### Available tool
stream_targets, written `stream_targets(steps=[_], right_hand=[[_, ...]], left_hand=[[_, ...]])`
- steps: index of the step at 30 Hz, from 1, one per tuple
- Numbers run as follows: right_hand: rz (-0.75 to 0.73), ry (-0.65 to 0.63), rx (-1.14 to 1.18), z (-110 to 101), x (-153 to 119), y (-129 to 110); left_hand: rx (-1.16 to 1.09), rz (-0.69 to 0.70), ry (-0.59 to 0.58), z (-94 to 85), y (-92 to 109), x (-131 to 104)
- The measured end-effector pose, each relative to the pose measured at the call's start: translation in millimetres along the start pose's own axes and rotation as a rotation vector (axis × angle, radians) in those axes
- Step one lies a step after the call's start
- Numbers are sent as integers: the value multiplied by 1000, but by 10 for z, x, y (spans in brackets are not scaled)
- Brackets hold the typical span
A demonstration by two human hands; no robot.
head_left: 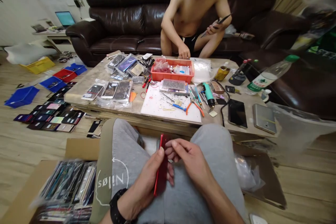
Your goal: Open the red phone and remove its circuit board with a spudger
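Observation:
A red phone-like device (162, 168) stands on edge above my lap, between my knees. My left hand (148, 175) is wrapped round it, the thumb on its near edge and the fingertips showing on the other side. Close to its upper right edge is my right hand (185, 154), fingers curled, thumb and index finger near each other; whether it pinches anything small is hidden. On the table lie a white foam mat (154, 108), orange-handled pliers (194, 106), a teal tool (208, 94) and a blue screwdriver (179, 107).
Bagged phones (119, 91), a red tray (172, 76), a bottle (270, 77) and two dark or grey devices (237, 113) occupy the table. Across it sits a person (194, 14) holding a thin device. A box of bagged phones (70, 182) is at my left; an open carton (270, 178) lies right.

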State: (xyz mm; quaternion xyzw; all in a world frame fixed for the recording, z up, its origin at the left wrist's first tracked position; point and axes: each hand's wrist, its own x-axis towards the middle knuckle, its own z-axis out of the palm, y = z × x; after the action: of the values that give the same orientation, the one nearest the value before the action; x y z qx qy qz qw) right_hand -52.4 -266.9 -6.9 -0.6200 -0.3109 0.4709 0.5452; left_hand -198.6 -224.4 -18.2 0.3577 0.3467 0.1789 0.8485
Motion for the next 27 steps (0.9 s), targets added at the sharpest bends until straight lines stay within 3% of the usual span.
stream_targets(steps=[2, 5, 10, 17, 27], right_hand=[[-11, 79, -7, -72, 2, 21], [-31, 182, -38, -174, 10, 19], [-50, 124, -55, -195, -16, -47], [-99, 83, -5, -192, -92, -138], [-144, 75, 62, -181, -139, -276]], left_hand=[[-145, -74, -46, 21, 51, -48], [-285, -147, -211, 25, 143, -118], [-365, -216, -346, 5, 184, -146], [-400, -272, -386, 41, 226, -194], [-433, -502, -307, 77, 332, -233]])
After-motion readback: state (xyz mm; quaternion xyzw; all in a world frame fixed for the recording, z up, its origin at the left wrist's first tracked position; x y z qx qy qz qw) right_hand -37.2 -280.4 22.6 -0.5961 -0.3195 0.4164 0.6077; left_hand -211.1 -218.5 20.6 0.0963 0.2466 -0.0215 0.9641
